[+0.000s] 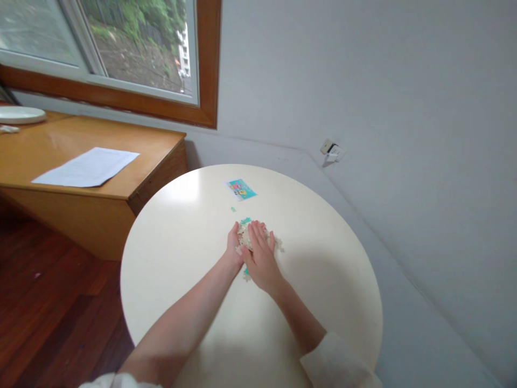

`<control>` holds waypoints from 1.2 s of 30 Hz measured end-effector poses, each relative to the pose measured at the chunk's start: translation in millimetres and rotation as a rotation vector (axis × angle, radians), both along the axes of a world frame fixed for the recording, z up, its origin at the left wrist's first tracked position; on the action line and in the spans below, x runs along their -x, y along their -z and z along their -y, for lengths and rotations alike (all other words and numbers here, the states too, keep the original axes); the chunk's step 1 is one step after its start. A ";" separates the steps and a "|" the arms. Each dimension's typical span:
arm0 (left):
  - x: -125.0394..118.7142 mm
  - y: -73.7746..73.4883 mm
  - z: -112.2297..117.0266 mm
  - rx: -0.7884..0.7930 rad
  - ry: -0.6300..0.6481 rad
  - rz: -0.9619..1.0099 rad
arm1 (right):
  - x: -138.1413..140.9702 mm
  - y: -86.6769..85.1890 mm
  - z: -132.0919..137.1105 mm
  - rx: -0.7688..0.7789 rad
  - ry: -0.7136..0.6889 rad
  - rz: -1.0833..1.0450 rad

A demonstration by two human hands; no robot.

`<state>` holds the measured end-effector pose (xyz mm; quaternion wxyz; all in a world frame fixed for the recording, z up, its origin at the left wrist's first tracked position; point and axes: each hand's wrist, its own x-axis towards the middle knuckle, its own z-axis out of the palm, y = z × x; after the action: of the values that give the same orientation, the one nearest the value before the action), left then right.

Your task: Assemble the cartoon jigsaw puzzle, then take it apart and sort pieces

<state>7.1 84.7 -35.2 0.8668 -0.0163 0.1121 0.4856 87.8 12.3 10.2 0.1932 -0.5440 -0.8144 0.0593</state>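
Note:
A heap of small jigsaw puzzle pieces point(244, 240), mostly pale backs with some teal faces, lies near the middle of the round white table point(173, 237). My left hand point(234, 242) cups the heap's left side, its fingers partly hidden behind the pieces and the other hand. Over the top and right of the heap, my right hand point(260, 256) lies flat with its fingers stretched out. One teal piece point(233, 209) sits apart, beyond the heap. Farther back is a small colourful picture card point(241, 189). Another teal piece point(246, 272) shows just below my hands.
To the left stands a wooden desk point(157, 134) with a sheet of white paper point(86, 167) and a round white object point(20, 115) on it. Behind are a wood-framed window point(208, 64) and a white wall point(343, 64) with a socket point(333, 151).

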 end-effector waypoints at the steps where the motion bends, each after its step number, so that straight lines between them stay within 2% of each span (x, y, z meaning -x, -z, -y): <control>1: 0.0 0.5 0.1 -0.008 -0.003 0.007 | 0.4 -0.4 0.5 -0.025 0.013 -0.002; 6: -0.1 3.0 -0.9 -0.043 -0.015 -0.011 | 0.7 3.8 0.5 0.081 -0.121 0.045; 11: -0.4 1.4 -0.7 -0.029 -0.024 0.008 | -1.0 2.9 0.7 -0.036 -0.004 -0.009; 15: -0.2 0.1 -1.4 -0.006 -0.008 -0.011 | -2.4 2.7 1.2 0.098 -0.132 0.048; 20: 0.1 -1.0 -0.8 -0.032 -0.025 -0.019 | -6.1 3.0 -5.8 -0.027 0.049 -0.019; 24: 0.5 -4.0 0.4 -0.019 -0.016 -0.042 | -6.3 6.3 -8.1 0.132 -0.047 0.042; 29: 0.1 -9.3 2.5 0.037 -0.037 -0.034 | -7.8 4.7 -11.8 0.046 0.107 -0.015; 33: 0.1 -11.0 3.3 0.039 -0.034 -0.041 | -10.8 2.2 -15.7 0.217 -0.014 0.044; 36: 0.1 -11.4 3.6 0.038 -0.031 -0.039 | -13.4 -0.3 -18.7 0.133 0.054 -0.003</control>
<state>7.0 81.1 -23.8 0.8563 -0.0251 0.1379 0.4971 101.2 31.0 10.5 0.1594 -0.5773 -0.7934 0.1091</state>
